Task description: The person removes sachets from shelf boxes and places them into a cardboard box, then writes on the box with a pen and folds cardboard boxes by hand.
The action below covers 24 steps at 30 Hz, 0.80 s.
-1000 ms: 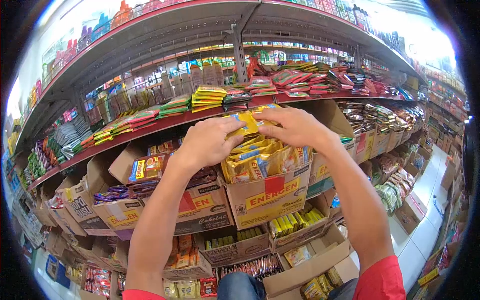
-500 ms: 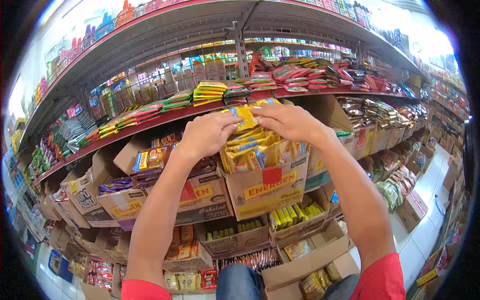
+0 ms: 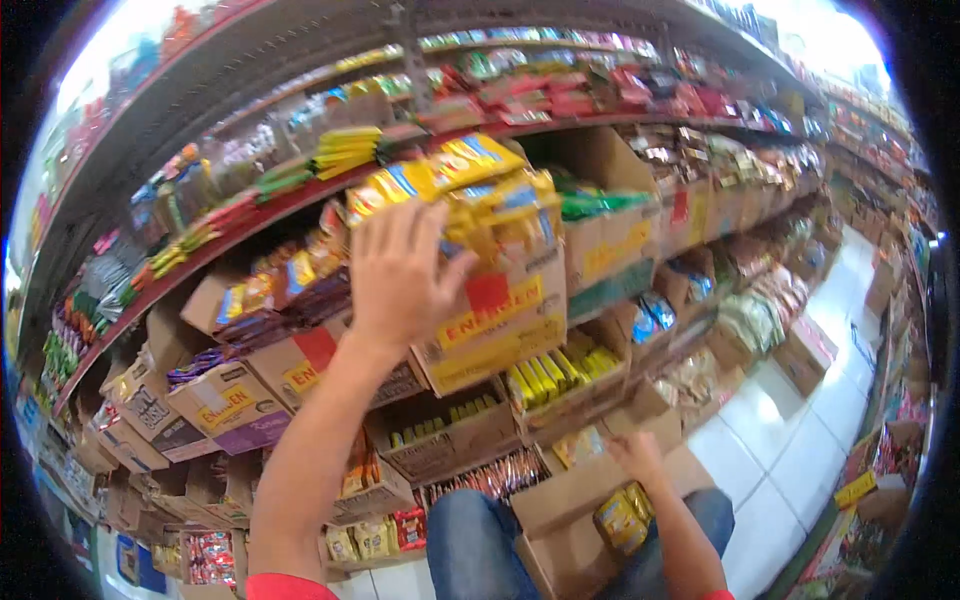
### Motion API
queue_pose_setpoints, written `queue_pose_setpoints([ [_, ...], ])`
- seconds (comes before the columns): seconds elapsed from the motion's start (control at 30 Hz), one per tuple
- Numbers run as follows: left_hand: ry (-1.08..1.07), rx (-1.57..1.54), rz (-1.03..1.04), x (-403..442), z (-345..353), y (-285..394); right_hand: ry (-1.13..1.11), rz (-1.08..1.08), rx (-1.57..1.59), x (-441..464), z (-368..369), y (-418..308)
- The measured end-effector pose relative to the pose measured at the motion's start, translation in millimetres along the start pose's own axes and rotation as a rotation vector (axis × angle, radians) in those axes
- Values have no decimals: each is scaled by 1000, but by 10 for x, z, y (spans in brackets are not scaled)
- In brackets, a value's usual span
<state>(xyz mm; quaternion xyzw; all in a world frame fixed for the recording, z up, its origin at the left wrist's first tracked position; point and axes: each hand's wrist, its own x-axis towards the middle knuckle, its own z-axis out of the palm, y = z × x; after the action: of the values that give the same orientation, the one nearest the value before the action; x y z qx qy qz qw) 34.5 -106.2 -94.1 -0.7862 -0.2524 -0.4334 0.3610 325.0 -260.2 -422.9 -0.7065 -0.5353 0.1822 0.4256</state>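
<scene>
My left hand (image 3: 405, 270) lies with spread fingers against the yellow sachet packs (image 3: 480, 195) heaped at the top of an Energen carton (image 3: 490, 320). More yellow packs lie tilted above its fingertips. Low on the right, my right hand (image 3: 637, 455) is over an opened cardboard box (image 3: 565, 510) by my knees. Its fingers are small and blurred, so what they hold, if anything, is unclear. Inside that box are yellow packs (image 3: 622, 520) near my right wrist, and another pack (image 3: 578, 447) lies just left of the hand.
Brown sachets (image 3: 270, 285) fill a carton on the left, and green packs (image 3: 600, 203) show in one on the right. A red-edged shelf (image 3: 270, 215) with sachets runs behind. Lower cartons hold yellow-green packs (image 3: 545, 378). White floor tiles (image 3: 770, 420) show at right.
My right hand has left the yellow packs and moved down to the box by my knees. My left hand has opened out and shifted lower in the view. The camera view has turned and tilted.
</scene>
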Motion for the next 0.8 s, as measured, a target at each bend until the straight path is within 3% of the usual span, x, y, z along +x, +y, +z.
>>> queue_pose_setpoints([
  [0.07, 100, 50, 72, -80, 181, -73, -334, 391, -461, -467, 335, 910],
  [0.1, 140, 105, 127, -66, 239, -99, -330, 411, -506, -736, 476, 1249],
  [0.17, 207, 134, 161, -81, 277, -85, -511, 505, -723, -1074, 423, 1212],
  [0.23, 260, 203, 208, -109, 372, -152, -496, 781, -587, -929, 551, 1407],
  [0.33, 285, 226, 268, -96, 419, -270, -546, 799, -700, -889, 671, 1315],
  [0.47, 249, 261, 282, -69, 412, -459, -371, 751, -707, -898, 853, 1300],
  [0.57, 180, 164, 320, -89, 462, -607, 119, 668, -911, -917, 966, 1399],
  [0.6, 158, 123, 310, -113, 486, -619, 112, 672, -912, -932, 968, 1426],
  [0.67, 109, 160, 131, -218, 543, -604, -257, 897, -739, -944, 981, 1466],
  [0.73, 34, 174, -24, -338, 602, -547, -310, 875, -754, -1027, 1101, 1455],
  [0.8, 25, -4, -246, -377, 650, -613, -387, 805, -748, -1142, 1276, 1360],
])
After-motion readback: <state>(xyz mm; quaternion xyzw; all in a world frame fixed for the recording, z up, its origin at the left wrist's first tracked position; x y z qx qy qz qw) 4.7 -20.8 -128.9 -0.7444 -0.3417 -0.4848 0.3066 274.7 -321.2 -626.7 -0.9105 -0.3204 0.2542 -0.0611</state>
